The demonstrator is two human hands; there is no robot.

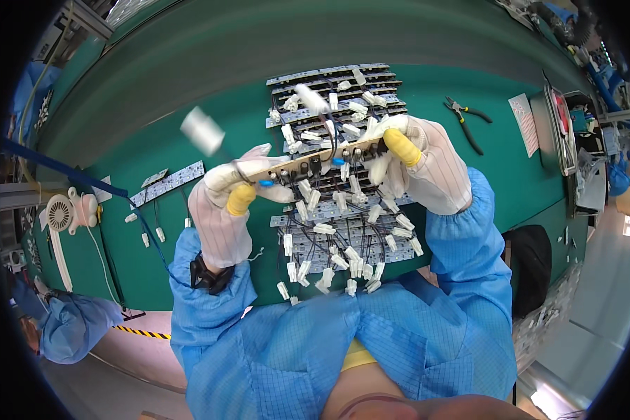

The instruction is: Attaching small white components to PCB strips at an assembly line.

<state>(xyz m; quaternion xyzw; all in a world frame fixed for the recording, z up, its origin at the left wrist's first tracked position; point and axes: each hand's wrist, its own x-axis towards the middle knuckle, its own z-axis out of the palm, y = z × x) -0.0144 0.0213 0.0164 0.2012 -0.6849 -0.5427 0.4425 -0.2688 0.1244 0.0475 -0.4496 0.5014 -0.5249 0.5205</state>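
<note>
Between my two white-gloved hands is a long narrow circuit board (301, 168), raised above the stack and seen nearly edge-on, with black and blue components along it. My left hand (220, 203), with a yellow thumb cover, grips its left end. Its right end is pinched in my right hand (430, 164), also yellow at the thumb. Wires run from the board, and a white connector (203, 131) swings blurred off its left end. Beneath and beyond lie rows of similar boards (329, 72), overlapping, with many white plug connectors (324, 229) on dark leads scattered over them.
Black-handled pliers (463, 120) lie on the green mat to the right, near a printed sheet (523, 126) and a box (556, 133). Leftward are loose board strips (169, 183) and a small fan (61, 212). A blue cord (70, 168) runs to my wrist strap. Another person's sleeve (77, 325) shows at lower left.
</note>
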